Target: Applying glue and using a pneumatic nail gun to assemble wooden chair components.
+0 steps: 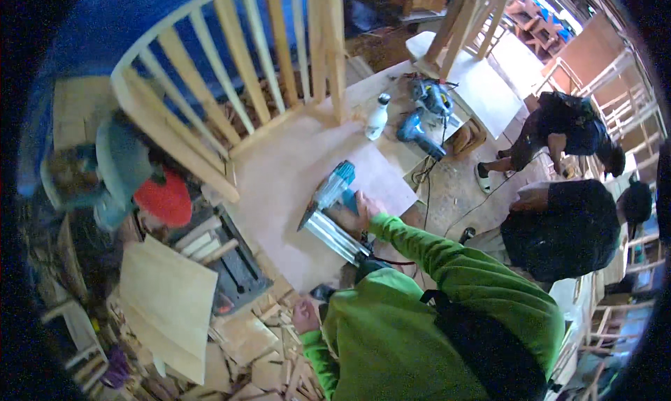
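Your right hand (360,216) is lying on the nail gun (332,205) mid-panel (279,170); the railing (231,73) is standing along its far-left edge.

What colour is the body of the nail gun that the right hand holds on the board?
Teal blue, with a silver magazine; the nail gun shows best in the head view.

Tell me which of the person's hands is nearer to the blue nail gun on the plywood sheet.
Right. The right hand is on the blue nail gun, gripping its handle. The left hand is well below it, low beside the green jacket, over the wood scraps, and holds nothing visible.
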Tool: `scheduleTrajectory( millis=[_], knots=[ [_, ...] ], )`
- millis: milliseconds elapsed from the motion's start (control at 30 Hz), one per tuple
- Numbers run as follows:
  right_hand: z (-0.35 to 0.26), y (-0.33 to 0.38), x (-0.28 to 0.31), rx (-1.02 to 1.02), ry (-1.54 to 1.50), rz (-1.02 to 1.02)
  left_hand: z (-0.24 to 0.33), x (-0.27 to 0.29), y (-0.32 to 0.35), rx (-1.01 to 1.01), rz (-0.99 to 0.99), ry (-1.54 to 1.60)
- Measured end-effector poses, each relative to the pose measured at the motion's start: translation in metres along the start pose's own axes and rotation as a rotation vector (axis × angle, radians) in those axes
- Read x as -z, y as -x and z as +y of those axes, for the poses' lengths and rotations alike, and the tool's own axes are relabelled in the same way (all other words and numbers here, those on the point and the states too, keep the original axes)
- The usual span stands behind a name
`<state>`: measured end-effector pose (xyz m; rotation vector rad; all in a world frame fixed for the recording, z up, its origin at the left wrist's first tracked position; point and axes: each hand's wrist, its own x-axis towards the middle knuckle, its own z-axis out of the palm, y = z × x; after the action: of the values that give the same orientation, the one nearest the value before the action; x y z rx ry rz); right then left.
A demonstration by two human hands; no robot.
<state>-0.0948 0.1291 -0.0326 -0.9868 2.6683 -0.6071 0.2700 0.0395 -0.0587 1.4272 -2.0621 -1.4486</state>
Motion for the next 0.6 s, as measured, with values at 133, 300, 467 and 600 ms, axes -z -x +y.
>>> scheduleTrajectory(
  millis=[133,300,467,600],
  knots=[
    [-0.011,-0.006,0.025,0.017,-0.072,-0.183,-0.004,-0.026,0.013,-0.004,0.041,-0.026],
    [0.032,-0.022,0.056,0.188,0.113,-0.243,0.023,-0.06,0.0,0.095,-0.018,0.038],
    [0.134,-0.032,0.159,0.312,0.136,-0.122,0.104,-0.117,0.008,0.134,0.013,-0.037],
    [0.243,-0.046,0.208,-0.137,-0.009,-0.16,0.13,-0.166,0.004,0.035,-0.045,-0.035]
  ],
)
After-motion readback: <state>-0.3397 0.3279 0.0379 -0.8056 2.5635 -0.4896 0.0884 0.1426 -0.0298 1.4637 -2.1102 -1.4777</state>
